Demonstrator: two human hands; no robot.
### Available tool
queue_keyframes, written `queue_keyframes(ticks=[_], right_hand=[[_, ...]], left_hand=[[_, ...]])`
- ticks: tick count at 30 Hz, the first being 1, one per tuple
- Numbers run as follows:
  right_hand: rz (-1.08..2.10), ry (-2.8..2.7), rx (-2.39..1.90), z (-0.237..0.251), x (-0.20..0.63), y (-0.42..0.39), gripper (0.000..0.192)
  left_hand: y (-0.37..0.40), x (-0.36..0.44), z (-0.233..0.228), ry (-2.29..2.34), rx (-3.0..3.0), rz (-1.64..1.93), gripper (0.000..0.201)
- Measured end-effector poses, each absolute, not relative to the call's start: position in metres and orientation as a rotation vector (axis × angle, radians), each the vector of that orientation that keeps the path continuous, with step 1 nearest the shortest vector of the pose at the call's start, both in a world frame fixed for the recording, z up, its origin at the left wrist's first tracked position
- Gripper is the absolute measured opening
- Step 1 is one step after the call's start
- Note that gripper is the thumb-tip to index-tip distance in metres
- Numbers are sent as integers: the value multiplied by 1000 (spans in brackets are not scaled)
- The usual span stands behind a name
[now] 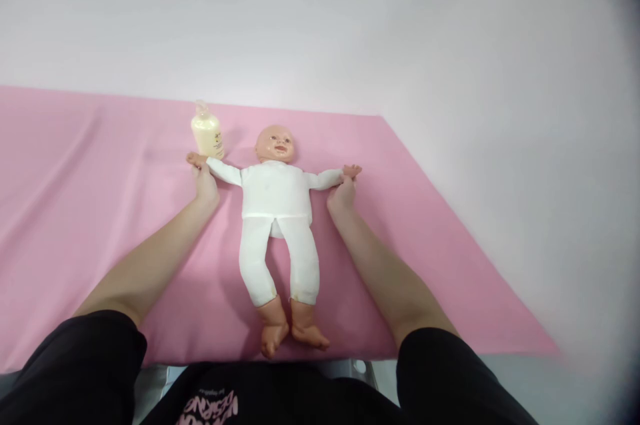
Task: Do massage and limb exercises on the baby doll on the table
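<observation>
Pink sheeting [75, 212] covers the table from the left edge across most of the view, with a pale, bare wall [450, 32] rising behind it and a strip of grey table edge showing at the near side.

Toward the left, a small lotion bottle [207, 133] with cream-coloured contents and a clear pump top stands upright on the pink cover, just behind the doll's outstretched hand. The person's left hand [205, 183] reaches forward from a bare forearm and a black short sleeve [85, 365]; it is closed around the doll's wrist at the end of the white sleeve, with the doll's small plastic hand sticking out beyond the fingers.

At the centre lies a baby doll [278, 225], flat on its back on the pink sheeting, head pointing toward the wall and feet toward the person. It wears a white long-sleeved top and white trousers; its bare plastic feet rest near the table's near edge. Both of its arms are spread straight out to the sides.

To the right, the person's right hand [342, 194] grips the doll's other wrist in the same way, fingers curled about the cuff. Farther right, the pink cover ends in a slanting edge against the pale floor or wall.
</observation>
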State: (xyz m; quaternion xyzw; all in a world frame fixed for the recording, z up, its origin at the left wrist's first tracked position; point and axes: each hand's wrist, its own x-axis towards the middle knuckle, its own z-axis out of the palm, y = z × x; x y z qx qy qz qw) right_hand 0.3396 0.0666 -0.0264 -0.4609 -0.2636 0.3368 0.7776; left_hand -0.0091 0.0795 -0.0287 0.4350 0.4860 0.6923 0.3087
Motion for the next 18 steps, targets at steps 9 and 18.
queue_keyframes(ticks=[9, 18], right_hand=[[558, -812, -1053, -44, 346, 77, 65], [364, -1476, -856, -10, 319, 41, 59]], left_hand=[[78, -3, -25, 1392, 1073, 1865, 59], [44, 20, 0, 1236, 2007, 1637, 64]])
